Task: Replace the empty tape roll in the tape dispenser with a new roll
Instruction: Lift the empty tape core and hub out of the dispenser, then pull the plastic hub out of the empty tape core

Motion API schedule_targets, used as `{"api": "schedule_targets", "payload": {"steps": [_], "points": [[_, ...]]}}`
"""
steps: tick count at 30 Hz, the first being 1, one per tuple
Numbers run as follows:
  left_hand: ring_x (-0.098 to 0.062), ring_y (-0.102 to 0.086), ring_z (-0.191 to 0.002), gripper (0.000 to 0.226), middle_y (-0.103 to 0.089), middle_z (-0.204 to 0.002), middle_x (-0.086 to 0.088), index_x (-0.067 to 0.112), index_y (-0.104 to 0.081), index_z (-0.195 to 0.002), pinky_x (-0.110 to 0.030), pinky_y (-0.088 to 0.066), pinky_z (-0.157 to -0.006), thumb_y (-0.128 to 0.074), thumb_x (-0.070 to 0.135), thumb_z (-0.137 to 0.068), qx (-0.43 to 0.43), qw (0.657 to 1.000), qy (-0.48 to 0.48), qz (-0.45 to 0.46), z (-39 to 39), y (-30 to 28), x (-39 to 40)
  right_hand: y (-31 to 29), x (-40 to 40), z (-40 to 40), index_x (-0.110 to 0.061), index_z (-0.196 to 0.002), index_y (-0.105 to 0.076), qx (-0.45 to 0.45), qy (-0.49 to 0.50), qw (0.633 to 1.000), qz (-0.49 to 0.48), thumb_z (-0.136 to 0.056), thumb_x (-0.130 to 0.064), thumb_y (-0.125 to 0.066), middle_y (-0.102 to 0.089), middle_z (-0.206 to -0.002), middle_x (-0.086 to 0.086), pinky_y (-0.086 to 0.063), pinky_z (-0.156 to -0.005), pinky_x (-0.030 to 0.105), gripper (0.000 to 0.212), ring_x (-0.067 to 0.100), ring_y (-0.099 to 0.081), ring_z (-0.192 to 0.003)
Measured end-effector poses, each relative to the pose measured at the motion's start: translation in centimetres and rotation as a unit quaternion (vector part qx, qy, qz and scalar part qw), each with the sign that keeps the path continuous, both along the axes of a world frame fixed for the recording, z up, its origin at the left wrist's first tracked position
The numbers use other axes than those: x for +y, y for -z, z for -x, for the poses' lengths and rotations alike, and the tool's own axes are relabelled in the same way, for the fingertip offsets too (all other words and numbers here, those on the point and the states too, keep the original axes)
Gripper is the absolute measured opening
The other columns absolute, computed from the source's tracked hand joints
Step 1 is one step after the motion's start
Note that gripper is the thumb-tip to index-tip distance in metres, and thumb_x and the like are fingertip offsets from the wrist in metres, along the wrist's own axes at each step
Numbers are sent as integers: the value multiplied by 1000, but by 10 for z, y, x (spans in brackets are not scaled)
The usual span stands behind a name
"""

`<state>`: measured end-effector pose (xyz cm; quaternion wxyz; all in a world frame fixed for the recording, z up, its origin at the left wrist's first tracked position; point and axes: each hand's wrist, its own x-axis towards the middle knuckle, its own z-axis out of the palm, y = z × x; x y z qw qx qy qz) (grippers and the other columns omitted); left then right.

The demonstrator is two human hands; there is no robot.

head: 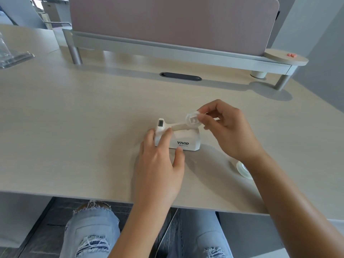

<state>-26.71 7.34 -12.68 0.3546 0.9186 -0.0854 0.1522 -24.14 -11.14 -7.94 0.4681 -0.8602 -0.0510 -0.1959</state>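
Note:
A white tape dispenser (186, 140) marked VIVID stands on the pale wooden desk (93, 118). My left hand (162, 161) rests against its left end, fingers and thumb on its sides, just below the cutter head. My right hand (225, 131) pinches a white tape roll on its hub (191, 119), held just above the dispenser's right end. A strip of tape (178, 126) runs from that roll toward the cutter. A second, clear tape roll (243, 170) lies flat on the desk, partly hidden by my right forearm.
A grey shelf riser (167, 47) with a pink screen behind spans the back of the desk. A dark cable slot (180, 76) sits in front of it. Clear plastic packaging (13, 54) lies far left. My knees in torn jeans show below the desk's front edge.

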Motion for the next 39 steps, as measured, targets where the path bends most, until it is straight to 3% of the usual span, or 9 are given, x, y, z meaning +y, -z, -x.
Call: {"api": "schedule_targets", "payload": {"steps": [3,6,9,15,18,24,28,33,39], "points": [[-29,-49,-142,49,-47,-156,-9,25,-57,-143,-40,-49,-101,-64,35,-95,-35,999,-10,29,3,0,1,-3,1,4,-5,-101,-68,-8,10,999,-53,-101,-9,-64,-77,-100,8,-60,-79,38,6,19,-71,-88],[-31,-55,-134,44,-59,-142,-15,9,-66,-133,-22,-39,-108,-73,21,-91,-132,984,-15,119,5,-6,0,-10,3,13,-8,-99,-71,3,8,991,-136,-101,-10,-64,-78,-93,4,-61,-78,31,7,15,-73,-85],[-28,-66,-115,35,-68,-123,-11,4,-71,-123,-26,-50,-101,-74,13,-90,-188,963,9,193,9,-17,-6,-13,6,28,-6,-99,-73,27,3,977,-212,-101,-12,-64,-78,-87,1,-62,-82,33,11,13,-73,-83],[-9,-77,-85,19,-82,-97,4,17,-80,-112,-19,-59,-75,-75,17,-94,25,902,96,419,15,-48,-22,-18,8,52,-4,-99,-76,29,5,969,-247,-99,-11,-67,-79,-88,1,-60,-81,35,11,13,-72,-82],[-17,-80,-79,14,-84,-87,5,23,-83,-100,-29,-63,-77,-74,14,-93,62,886,116,445,18,-50,-27,-19,6,62,-2,-100,-76,29,11,968,-250,-98,-12,-68,-80,-90,6,-60,-80,33,12,15,-72,-83],[-15,-80,-76,11,-85,-90,-4,9,-82,-99,-37,-66,-84,-73,7,-94,112,846,112,510,23,-46,-39,-19,-4,77,-8,-101,-79,55,20,968,-244,-91,-16,-75,-82,-96,10,-60,-84,34,14,16,-74,-87],[-12,-78,-74,9,-84,-86,-4,7,-82,-97,-41,-65,-88,-75,8,-92,134,820,113,545,28,-47,-43,-23,-8,85,-9,-100,-81,59,6,968,-244,-75,-28,-80,-83,-96,10,-58,-82,25,31,13,-74,-86],[-18,-76,-81,10,-82,-85,-4,10,-81,-86,-32,-62,-80,-74,6,-90,189,777,154,581,30,-47,-44,-19,-16,88,-7,-97,-82,64,5,960,-274,-79,-18,-81,-84,-99,12,-60,-93,39,21,35,-77,-100],[-15,-75,-79,17,-80,-85,-8,4,-78,-83,-25,-62,-78,-77,16,-71,248,722,185,619,28,-46,-47,-18,-22,91,-7,-89,-82,128,-46,903,-408,-73,-19,-78,-83,-97,12,-62,-81,23,20,19,-77,-91]]}}
